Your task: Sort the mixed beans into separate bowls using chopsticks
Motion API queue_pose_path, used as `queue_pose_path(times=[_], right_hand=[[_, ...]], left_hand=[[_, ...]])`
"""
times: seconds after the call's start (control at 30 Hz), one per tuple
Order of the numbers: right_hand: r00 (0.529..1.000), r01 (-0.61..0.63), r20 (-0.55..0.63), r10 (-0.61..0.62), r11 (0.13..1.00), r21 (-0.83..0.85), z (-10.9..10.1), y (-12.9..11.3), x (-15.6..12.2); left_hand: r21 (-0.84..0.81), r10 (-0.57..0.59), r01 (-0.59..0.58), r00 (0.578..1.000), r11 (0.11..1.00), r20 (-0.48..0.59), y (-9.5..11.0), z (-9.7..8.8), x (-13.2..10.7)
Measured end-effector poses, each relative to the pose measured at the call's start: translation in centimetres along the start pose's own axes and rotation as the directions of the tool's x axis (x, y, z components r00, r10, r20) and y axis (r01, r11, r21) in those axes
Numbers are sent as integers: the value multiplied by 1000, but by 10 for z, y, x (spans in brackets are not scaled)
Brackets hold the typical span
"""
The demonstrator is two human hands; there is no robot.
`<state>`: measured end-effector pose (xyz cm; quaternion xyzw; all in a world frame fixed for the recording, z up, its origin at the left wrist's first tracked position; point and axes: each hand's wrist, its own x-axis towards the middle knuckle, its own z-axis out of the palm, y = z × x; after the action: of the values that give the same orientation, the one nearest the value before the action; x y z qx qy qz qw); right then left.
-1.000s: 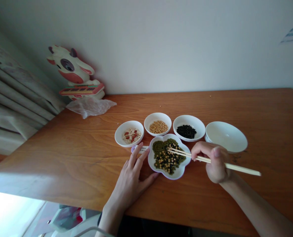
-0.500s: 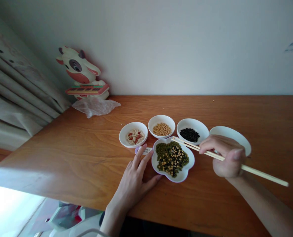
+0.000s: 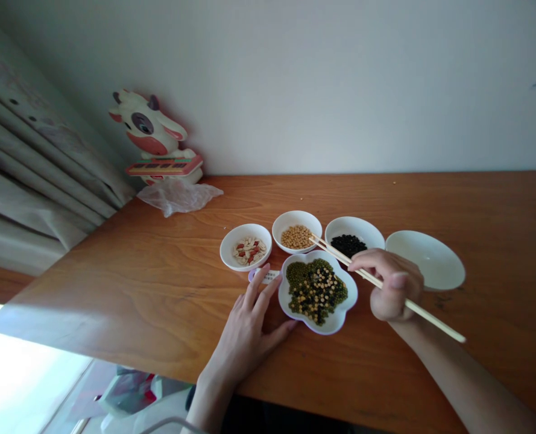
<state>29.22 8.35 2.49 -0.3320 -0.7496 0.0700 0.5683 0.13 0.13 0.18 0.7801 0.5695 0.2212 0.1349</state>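
Note:
My right hand (image 3: 392, 283) grips a pair of light wooden chopsticks (image 3: 369, 277). Their tips reach the near right edge of a white bowl of yellow soybeans (image 3: 296, 237); whether they pinch a bean I cannot tell. Below that bowl sits a white flower-shaped dish (image 3: 343, 316) with green, black and yellow beans in it. My left hand (image 3: 249, 325) lies with fingers apart at the dish's left side, thumb and fingertips by its rim. Under those fingertips is a small labelled tab (image 3: 270, 276) with a purple end.
A bowl of pale and reddish pieces (image 3: 248, 249) stands left of the soybeans. To the right are a bowl of black beans (image 3: 348, 245) and a bare white bowl (image 3: 430, 262). A cow toy keyboard (image 3: 159, 144) and clear plastic bag (image 3: 181, 196) sit at the back left.
My right hand has moved left with the chopsticks, their tips going from the flower dish's upper rim up to the soybean bowl. More of the bare bowl shows. My left hand stays by the dish.

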Motion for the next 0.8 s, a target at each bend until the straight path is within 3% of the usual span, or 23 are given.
queue_pose_path(times=[0.23,0.47,0.67,0.8], right_hand=[[992,-5,125,13,998,-59,-7,-5,4],[988,71,136,-67,997,-28,-27,-7,4],[944,-104,322,75,992,74,-36,-11,12],[918,-222,362,162,966,133,-35,-9,11]], left_hand=[[-9,11,-11,1000,1000,-15,-2,2,1],[-15,11,-12,1000,1000,-20,-1,0,1],[10,14,-13,1000,1000,-17,-4,1,-1],[21,28,-27,999,999,-25,-3,2,0]])
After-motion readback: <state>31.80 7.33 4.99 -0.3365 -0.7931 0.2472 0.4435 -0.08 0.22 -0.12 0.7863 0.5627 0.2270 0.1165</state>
